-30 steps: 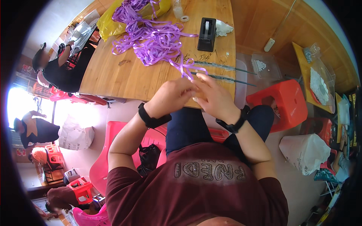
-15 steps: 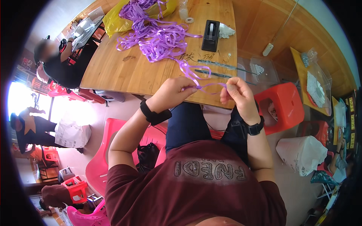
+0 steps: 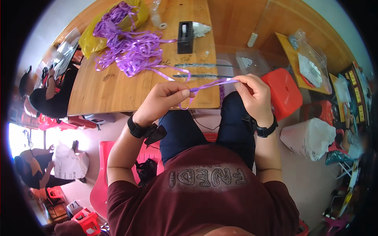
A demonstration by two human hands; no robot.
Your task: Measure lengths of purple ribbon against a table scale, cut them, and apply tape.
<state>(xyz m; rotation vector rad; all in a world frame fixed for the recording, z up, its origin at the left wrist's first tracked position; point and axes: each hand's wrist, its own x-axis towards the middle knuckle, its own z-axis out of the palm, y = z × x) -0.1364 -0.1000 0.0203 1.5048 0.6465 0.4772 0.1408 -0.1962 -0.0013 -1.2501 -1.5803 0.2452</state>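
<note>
A narrow purple ribbon stretches fairly taut between my hands, just over the table's near edge. My left hand pinches it between thumb and fingers beside a small bunched wrap or knot; a short loop hangs below the fingertips. At the other end, my right hand grips the doubled ribbon between thumb and forefinger. From the knot area a strand runs back toward a big tangled heap of purple ribbon, which spills from a yellow plastic bag.
On the wooden table stand a black tape dispenser, a tape roll and crumpled white paper. Two dark rods lie across its right edge. A red stool is at the right, and people work at the left.
My hands have moved apart, and the slack loop between them is now drawn out into a straighter, tighter stretch. The whole view has turned, shifting the table leftward.
</note>
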